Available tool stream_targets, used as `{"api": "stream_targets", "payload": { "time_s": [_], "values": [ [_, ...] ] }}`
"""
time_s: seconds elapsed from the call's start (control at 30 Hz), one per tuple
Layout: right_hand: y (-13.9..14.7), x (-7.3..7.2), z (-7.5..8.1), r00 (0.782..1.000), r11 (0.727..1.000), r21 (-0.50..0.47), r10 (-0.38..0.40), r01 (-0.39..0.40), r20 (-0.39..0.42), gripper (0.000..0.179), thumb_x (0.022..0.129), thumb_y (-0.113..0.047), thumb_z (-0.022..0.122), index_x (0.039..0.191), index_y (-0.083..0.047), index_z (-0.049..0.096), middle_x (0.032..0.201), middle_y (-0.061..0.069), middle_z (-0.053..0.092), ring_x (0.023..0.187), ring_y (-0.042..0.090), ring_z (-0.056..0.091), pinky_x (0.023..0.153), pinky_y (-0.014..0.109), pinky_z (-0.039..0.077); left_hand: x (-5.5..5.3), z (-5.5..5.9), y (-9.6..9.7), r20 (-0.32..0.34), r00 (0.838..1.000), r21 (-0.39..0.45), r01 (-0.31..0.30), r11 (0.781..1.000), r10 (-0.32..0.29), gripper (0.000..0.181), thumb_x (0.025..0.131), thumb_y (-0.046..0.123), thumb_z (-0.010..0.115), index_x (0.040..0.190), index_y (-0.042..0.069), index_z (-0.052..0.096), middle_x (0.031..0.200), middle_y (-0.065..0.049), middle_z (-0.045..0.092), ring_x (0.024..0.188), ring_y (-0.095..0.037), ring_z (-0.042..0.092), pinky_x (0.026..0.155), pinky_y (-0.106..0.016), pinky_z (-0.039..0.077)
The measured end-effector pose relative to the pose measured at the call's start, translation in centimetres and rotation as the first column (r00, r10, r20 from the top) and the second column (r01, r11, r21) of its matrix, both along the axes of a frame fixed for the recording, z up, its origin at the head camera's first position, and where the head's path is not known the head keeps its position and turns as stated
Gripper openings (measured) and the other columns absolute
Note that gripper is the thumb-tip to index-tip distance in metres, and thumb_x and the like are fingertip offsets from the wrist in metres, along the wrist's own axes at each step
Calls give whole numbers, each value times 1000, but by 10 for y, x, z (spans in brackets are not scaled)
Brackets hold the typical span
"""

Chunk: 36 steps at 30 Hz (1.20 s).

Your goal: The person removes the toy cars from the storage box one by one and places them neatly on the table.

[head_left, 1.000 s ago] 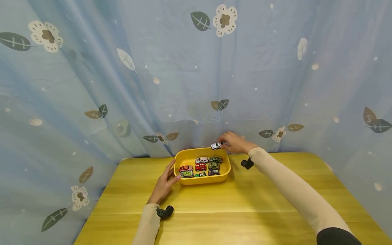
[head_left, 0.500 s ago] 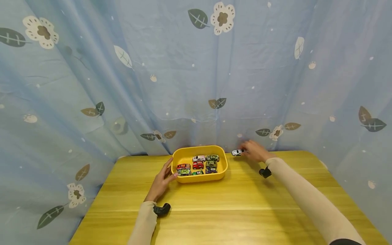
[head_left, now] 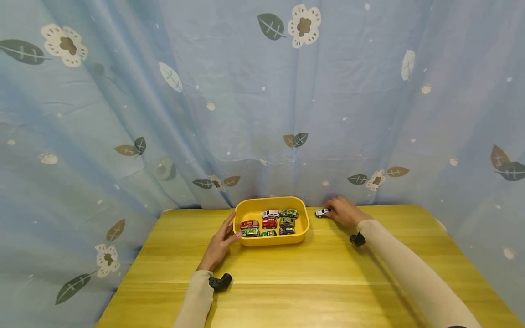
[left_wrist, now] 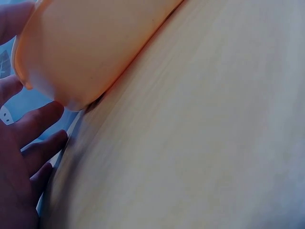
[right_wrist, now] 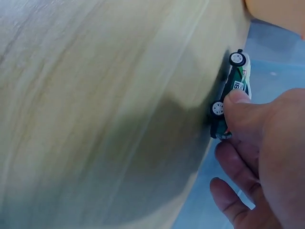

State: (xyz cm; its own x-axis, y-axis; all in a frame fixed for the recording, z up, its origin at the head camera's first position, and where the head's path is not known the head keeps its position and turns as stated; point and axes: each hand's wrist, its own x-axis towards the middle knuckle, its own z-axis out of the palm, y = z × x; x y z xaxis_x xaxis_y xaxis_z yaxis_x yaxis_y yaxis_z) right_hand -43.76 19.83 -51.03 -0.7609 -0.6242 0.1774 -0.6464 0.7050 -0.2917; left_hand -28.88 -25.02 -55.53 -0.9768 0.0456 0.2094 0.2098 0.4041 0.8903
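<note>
My right hand [head_left: 346, 212] pinches a small white toy car [head_left: 321, 212] between thumb and fingers at the table's back edge, right of a yellow plastic bin [head_left: 305, 223]. In the right wrist view the toy car [right_wrist: 237, 78] shows white-hubbed wheels, a dark green side and a number; its wheels are at or very near the tabletop. My left hand [head_left: 219, 243] holds the bin's left end, thumb at the front rim. In the left wrist view, spread fingers [left_wrist: 40, 121] lie along the bin's outer wall [left_wrist: 90, 52]. Fingertips behind the rim are hidden.
Several toy cars lie in the bin, among them a red car [head_left: 269, 223], a pink-and-white car [head_left: 270, 214] and a camouflage car [head_left: 289, 213]. A blue patterned curtain [head_left: 262, 114] hangs right behind the wooden table [head_left: 287, 282].
My right hand has carried the white toy car from above the bin's back right corner rightward and down to the table. The left hand has stayed at the bin.
</note>
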Motion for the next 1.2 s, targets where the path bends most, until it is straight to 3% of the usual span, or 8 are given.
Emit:
{"api": "stream_targets", "payload": {
  "time_s": [0.23, 0.47, 0.83, 1.07, 1.2],
  "values": [
    [2, 0, -8, 1000, 1000, -22, -21, 21, -10, 15, 98, -7, 72, 111, -1, 77, 105, 14, 74, 99, 34, 64, 92, 57, 54, 0, 2, -1, 12, 1000, 21, 15, 1000, -16, 76, 104, 23, 68, 169, 29, 30, 167, -14, 43, 152, -36, 47, 125, -63, 33],
    [3, 3, -14, 1000, 999, -46, -17, 16, -14, 15, 97, -6, 73, 110, -1, 77, 103, 14, 71, 95, 33, 61, 89, 58, 52, 2, 0, -2, -5, 1000, 29, 15, 999, -14, 76, 103, 26, 69, 169, 28, 32, 164, -16, 47, 151, -36, 49, 124, -63, 34],
    [-1, 4, -3, 999, 1000, -12, -6, 7, 40, 21, 94, -8, 78, 114, -1, 77, 104, 12, 71, 97, 32, 65, 93, 55, 54, 2, -2, -1, 5, 1000, 39, 0, 999, 0, 75, 103, 25, 69, 168, 29, 33, 163, -17, 49, 150, -37, 49, 124, -64, 35],
    [1, 4, 8, 997, 999, -13, 34, -34, 70, 43, 88, -13, 87, 123, 5, 71, 118, 20, 72, 110, 42, 67, 102, 61, 53, 2, 0, 0, 13, 1000, 37, -6, 999, 5, 75, 103, 26, 69, 168, 30, 33, 161, -17, 51, 150, -37, 49, 124, -64, 34],
    [-3, 2, 19, 995, 997, -37, 63, -60, 72, 47, 91, -12, 84, 129, 10, 66, 125, 27, 71, 114, 46, 67, 102, 60, 54, 3, 1, -1, 15, 1000, 31, -9, 999, 9, 75, 103, 27, 69, 168, 31, 33, 161, -18, 52, 150, -37, 49, 123, -64, 35]
  ]
}}
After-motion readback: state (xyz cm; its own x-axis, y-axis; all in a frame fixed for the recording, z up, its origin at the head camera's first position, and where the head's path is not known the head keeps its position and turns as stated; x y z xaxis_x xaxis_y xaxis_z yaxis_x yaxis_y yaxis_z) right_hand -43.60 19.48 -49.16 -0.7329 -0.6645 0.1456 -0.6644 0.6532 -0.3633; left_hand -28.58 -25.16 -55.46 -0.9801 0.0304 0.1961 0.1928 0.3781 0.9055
